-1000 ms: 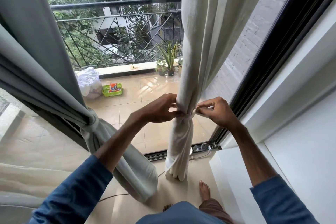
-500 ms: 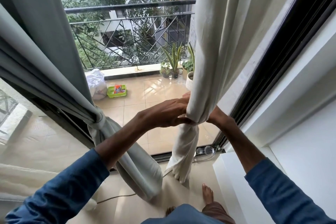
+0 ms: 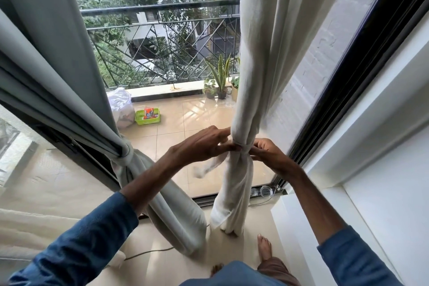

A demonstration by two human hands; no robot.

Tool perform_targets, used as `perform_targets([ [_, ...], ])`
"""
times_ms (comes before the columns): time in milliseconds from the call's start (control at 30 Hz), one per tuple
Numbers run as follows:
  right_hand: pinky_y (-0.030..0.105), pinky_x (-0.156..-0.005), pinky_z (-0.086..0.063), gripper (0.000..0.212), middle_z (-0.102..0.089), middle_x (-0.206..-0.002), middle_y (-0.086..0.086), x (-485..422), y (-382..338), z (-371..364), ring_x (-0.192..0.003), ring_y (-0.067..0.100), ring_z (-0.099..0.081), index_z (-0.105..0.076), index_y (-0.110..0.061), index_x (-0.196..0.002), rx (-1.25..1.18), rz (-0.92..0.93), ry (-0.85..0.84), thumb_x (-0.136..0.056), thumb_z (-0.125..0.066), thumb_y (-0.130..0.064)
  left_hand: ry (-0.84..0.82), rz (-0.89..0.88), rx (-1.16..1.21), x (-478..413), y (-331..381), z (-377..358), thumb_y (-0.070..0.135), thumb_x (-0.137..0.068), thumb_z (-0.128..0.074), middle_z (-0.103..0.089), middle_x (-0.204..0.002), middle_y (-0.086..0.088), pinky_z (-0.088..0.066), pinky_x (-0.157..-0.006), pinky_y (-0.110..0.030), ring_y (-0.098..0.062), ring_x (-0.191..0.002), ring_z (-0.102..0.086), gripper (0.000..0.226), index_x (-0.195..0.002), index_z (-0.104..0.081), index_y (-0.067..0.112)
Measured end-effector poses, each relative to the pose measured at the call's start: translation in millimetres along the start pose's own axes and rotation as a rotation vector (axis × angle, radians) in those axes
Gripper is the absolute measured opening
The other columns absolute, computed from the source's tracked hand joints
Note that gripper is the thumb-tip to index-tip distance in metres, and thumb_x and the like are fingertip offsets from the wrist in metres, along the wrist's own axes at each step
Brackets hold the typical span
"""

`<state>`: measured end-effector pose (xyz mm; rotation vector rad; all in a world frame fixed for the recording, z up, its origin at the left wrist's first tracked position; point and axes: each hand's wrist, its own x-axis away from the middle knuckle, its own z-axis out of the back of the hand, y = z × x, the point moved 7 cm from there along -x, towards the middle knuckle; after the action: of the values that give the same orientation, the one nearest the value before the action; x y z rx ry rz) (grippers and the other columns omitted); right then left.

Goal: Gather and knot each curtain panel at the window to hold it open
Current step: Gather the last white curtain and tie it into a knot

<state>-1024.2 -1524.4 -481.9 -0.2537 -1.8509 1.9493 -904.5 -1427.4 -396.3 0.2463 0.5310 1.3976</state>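
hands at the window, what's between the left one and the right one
Head view: the bunched waist of the cream fabric curtain panel sits between the left hand and the right hand, both gripping it.

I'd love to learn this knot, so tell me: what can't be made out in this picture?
Head view only.
The knot on the white curtain: hidden by the left hand and right hand holding it.
The loose cloth end below the left hand: motion-blurred.
Curtain tops and any rod: cut off by the top edge.
The packet in the green basket: too small to read.

1 head-worn view, forward and down, close to window [image 3: 371, 58].
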Motion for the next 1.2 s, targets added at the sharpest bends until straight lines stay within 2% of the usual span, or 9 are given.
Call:
perform_targets([
  [200, 0.027, -0.083, -0.055, 0.084, -0.073, -0.1, 0.008, 5, -8, -1, -0.092, 0.012, -0.067, -0.071, -0.007, -0.108, -0.083, 0.033, 0.112, -0.063, -0.074, -0.077, 0.057, 0.032, 0.098, -9, 2, 8, 0.03, -0.096, -0.065, -0.058, -0.061, 0.022, -0.031, -0.047, -0.01, 0.007, -0.045, -0.05, 0.019, -0.107, -0.068, 0.015],
  [267, 0.038, -0.084, -0.058, 0.058, -0.075, -0.093, 0.003, 7, -14, 9, -0.087, 0.012, -0.069, -0.072, -0.015, -0.099, 0.012, 0.117, 0.316, -0.071, -0.078, -0.065, 0.087, 0.055, 0.124, -11, 1, 8, 0.029, -0.095, -0.066, -0.069, -0.068, 0.009, -0.039, -0.046, -0.015, 0.0, -0.05, -0.058, 0.02, -0.11, -0.068, 0.015],
  [367, 0.046, -0.075, -0.062, 0.021, -0.075, -0.087, 0.001, 24, -34, 26, -0.079, 0.013, -0.072, -0.07, -0.014, -0.093, 0.195, 0.256, 0.639, -0.083, -0.082, -0.027, 0.142, 0.166, 0.115, -14, -9, 9, 0.022, -0.094, -0.065, -0.066, -0.064, -0.002, -0.044, -0.046, -0.029, -0.009, -0.045, -0.055, 0.017, -0.108, -0.065, 0.012],
  [500, 0.044, -0.074, -0.061, 0.021, -0.076, -0.089, -0.002, 31, -51, -8, -0.083, 0.016, -0.074, -0.072, -0.016, -0.095, 0.24, 0.301, 0.402, -0.081, -0.083, -0.028, 0.209, 0.298, 0.021, -21, -20, 7, 0.017, -0.091, -0.062, -0.058, -0.062, -0.003, -0.043, -0.048, -0.036, -0.026, -0.05, -0.053, 0.015, -0.101, -0.06, 0.006],
  [633, 0.029, -0.075, -0.06, 0.075, -0.06, -0.119, -0.01, 37, -50, -36, -0.101, 0.005, -0.064, -0.058, -0.023, -0.123, 0.456, 0.322, 0.383, -0.063, -0.089, -0.056, 0.26, 0.395, 0.001, -26, -24, 4, 0.019, -0.088, -0.059, -0.063, -0.07, -0.013, -0.046, -0.052, -0.04, -0.035, -0.058, -0.057, 0.018, -0.098, -0.06, 0.004],
  [700, 0.027, -0.078, -0.057, 0.087, -0.049, -0.127, -0.01, 37, -47, -44, -0.108, 0.006, -0.058, -0.048, -0.027, -0.129, 0.56, 0.315, 0.415, -0.06, -0.089, -0.059, 0.293, 0.453, 0.016, -27, -26, 4, 0.019, -0.087, -0.059, -0.065, -0.078, -0.017, -0.044, -0.055, -0.038, -0.036, -0.064, -0.059, 0.019, -0.098, -0.063, 0.003],
  [867, 0.041, -0.086, -0.055, 0.038, -0.061, -0.116, 0.004, 48, -57, -41, -0.103, 0.02, -0.063, -0.058, -0.01, -0.119, 0.56, 0.51, 0.651, -0.084, -0.072, -0.011, 0.298, 0.624, 0.108, -27, -34, 3, 0.019, -0.082, -0.059, -0.069, -0.083, -0.019, -0.055, -0.061, -0.041, -0.036, -0.074, -0.066, 0.024, -0.095, -0.064, 0.0],
  [1067, 0.019, -0.076, -0.053, 0.033, -0.064, -0.117, -0.005, 50, -60, -29, -0.088, 0.012, -0.068, -0.061, -0.014, -0.12, 0.527, 0.498, 0.606, -0.088, -0.072, -0.013, 0.346, 0.73, 0.305, -23, -45, 6, 0.013, -0.079, -0.058, -0.072, -0.078, -0.015, -0.06, -0.058, -0.049, -0.03, -0.068, -0.072, 0.018, -0.092, -0.065, 0.003],
  [1200, 0.034, -0.065, -0.058, 0.012, -0.074, -0.101, -0.003, 47, -37, -17, -0.074, 0.018, -0.076, -0.069, -0.015, -0.106, 0.073, 0.288, 0.599, -0.094, -0.069, -0.013, 0.384, 0.68, 0.315, -20, -42, 11, 0.01, -0.084, -0.057, -0.073, -0.078, -0.012, -0.06, -0.053, -0.037, -0.027, -0.063, -0.071, 0.015, -0.096, -0.065, 0.009],
])
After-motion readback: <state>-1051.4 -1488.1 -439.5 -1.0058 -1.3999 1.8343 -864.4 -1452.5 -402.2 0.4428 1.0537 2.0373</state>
